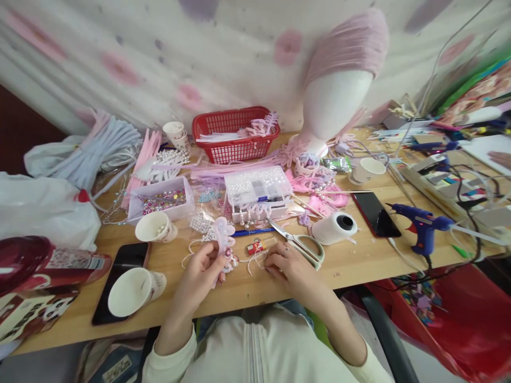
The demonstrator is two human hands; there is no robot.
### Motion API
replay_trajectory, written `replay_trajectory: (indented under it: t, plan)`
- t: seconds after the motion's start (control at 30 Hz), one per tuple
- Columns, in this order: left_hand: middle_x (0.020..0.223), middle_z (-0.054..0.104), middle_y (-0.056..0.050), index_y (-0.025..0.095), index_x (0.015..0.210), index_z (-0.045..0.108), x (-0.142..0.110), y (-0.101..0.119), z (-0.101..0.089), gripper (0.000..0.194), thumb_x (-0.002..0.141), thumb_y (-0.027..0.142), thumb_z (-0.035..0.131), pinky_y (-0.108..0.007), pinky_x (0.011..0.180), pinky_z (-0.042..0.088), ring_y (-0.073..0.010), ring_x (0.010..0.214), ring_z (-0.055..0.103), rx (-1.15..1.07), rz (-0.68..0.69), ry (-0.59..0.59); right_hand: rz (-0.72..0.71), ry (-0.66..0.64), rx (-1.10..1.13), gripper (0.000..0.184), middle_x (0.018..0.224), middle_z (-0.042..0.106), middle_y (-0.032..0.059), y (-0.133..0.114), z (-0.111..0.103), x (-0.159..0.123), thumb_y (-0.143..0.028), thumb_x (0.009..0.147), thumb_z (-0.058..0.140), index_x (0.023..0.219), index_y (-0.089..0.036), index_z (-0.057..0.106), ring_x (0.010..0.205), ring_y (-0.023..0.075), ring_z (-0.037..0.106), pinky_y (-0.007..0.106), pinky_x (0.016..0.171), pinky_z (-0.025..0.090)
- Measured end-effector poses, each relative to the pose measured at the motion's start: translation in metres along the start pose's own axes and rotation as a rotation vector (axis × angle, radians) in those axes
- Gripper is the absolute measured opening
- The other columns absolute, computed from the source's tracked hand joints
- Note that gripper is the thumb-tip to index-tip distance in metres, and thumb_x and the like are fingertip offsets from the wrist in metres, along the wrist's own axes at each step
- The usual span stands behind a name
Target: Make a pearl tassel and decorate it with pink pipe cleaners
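My left hand (205, 271) pinches a pale lilac, fuzzy pipe-cleaner ornament (223, 234) with looped edges and beads on it. Part of the ornament is covered by my fingers. Low over the table edge, my right hand (289, 270) is closed, its curled fingertips on a thin white thread (255, 260). Scissors (299, 242) with pale handles lie just beyond that hand. A small red-and-yellow box (255, 247) sits between the hands, and a blue pen (253, 232) lies behind it. White thread also loops beside my left hand.
A bead box (258, 186), red basket (235, 154) and foam head (333, 101) stand behind. Paper cups (136, 292) and a phone (120, 276) are left. At right are a thread spool (333, 229), another phone (377, 215) and a blue glue gun (423, 226). Another person's hand (501, 159) shows far right.
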State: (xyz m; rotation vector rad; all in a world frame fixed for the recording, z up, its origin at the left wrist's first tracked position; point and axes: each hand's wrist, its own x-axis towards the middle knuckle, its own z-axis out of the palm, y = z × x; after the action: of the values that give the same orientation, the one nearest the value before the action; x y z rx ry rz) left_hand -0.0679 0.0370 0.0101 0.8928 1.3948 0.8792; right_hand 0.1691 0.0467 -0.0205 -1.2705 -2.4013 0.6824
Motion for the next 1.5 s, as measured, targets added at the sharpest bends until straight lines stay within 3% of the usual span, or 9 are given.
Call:
replay_trajectory:
  t: [0.2,0.37,0.5,0.7,0.9,1.03,1.1,1.27,1.5]
  plan:
    - [0.074,0.065,0.002,0.018,0.095,0.061,0.002,-0.002,-0.004,0.045,0.075,0.056,0.077,-0.017,0.042,0.033,-0.0071,0.048,0.05,-0.011,-0.011,-0.013,0.034,0.022,0.03,0.02,0.097,0.07,0.0102,-0.002,-0.005,-0.001,-0.008,0.101,0.046,0.091,-0.019,0.06,0.09,0.0258,0.064,0.041,0.082,0.053]
    - [0.071,0.064,0.003,0.017,0.092,0.063,0.005,0.001,-0.004,0.048,0.072,0.056,0.082,-0.016,0.04,0.033,-0.006,0.046,0.05,-0.058,0.005,-0.001,0.175,0.176,0.441,0.009,0.087,0.071,0.0035,0.008,-0.013,-0.008,-0.021,0.101,0.052,0.096,-0.023,0.06,0.079,0.02,0.068,0.033,0.074,0.053]
    - [0.066,0.065,0.003,0.015,0.088,0.066,0.008,0.006,0.003,0.053,0.064,0.057,0.09,-0.014,0.039,0.032,-0.0037,0.043,0.048,-0.208,-0.04,-0.042,0.252,0.363,0.848,0.017,0.08,0.071,0.0023,0.012,-0.015,-0.007,-0.039,0.098,0.065,0.095,-0.024,0.061,0.076,0.0189,0.069,0.031,0.072,0.055]
    - [0.064,0.065,0.002,0.015,0.081,0.07,0.012,0.017,0.014,0.056,0.055,0.057,0.095,-0.013,0.034,0.03,-0.0018,0.039,0.042,-0.367,-0.108,-0.137,0.301,0.403,1.104,0.024,0.077,0.068,0.0003,0.007,-0.03,-0.002,-0.045,0.092,0.074,0.101,-0.024,0.068,0.069,0.0153,0.064,0.028,0.067,0.053]
    - [0.06,0.063,0.002,0.014,0.08,0.077,0.016,0.021,0.039,0.043,0.055,0.042,0.098,-0.014,0.031,0.023,-0.0016,0.037,0.039,-0.612,-0.291,-0.372,0.306,0.356,0.967,0.019,0.081,0.068,0.0028,-0.002,-0.042,0.005,-0.041,0.095,0.063,0.094,-0.022,0.066,0.063,0.0147,0.056,0.027,0.059,0.047]
    - [0.061,0.06,0.002,0.011,0.087,0.08,0.02,0.019,0.061,0.036,0.064,0.035,0.094,-0.014,0.033,0.025,-0.0008,0.038,0.039,-0.661,-0.356,-0.429,0.195,0.343,0.854,0.012,0.092,0.071,0.0043,-0.009,-0.042,0.006,-0.033,0.1,0.059,0.102,-0.024,0.066,0.081,0.0179,0.066,0.028,0.072,0.053]
    - [0.06,0.058,0.003,0.011,0.092,0.081,0.023,0.019,0.068,0.031,0.072,0.032,0.089,-0.013,0.033,0.026,-0.0005,0.037,0.039,-0.687,-0.361,-0.414,0.174,0.335,0.805,0.013,0.097,0.071,0.0043,-0.011,-0.041,0.004,-0.029,0.103,0.053,0.113,-0.026,0.062,0.086,0.0178,0.067,0.029,0.077,0.053]
    - [0.072,0.067,-0.001,0.011,0.092,0.08,0.032,0.024,0.067,0.014,0.086,0.022,0.076,-0.01,0.031,0.031,0.0002,0.038,0.042,-0.769,-0.34,-0.313,0.196,0.308,0.735,0.023,0.083,0.067,0.0004,-0.008,-0.037,-0.006,-0.025,0.107,0.045,0.129,-0.026,0.048,0.074,0.017,0.065,0.026,0.066,0.05]
    - [0.107,0.078,-0.01,0.012,0.093,0.079,0.038,0.039,0.038,0.021,0.096,0.015,0.059,-0.008,0.03,0.034,0.0028,0.038,0.041,-0.846,-0.214,-0.116,0.294,0.225,0.487,0.022,0.077,0.065,0.0028,-0.001,-0.047,-0.012,-0.032,0.103,0.048,0.1,-0.021,0.068,0.068,0.0183,0.059,0.028,0.062,0.047]
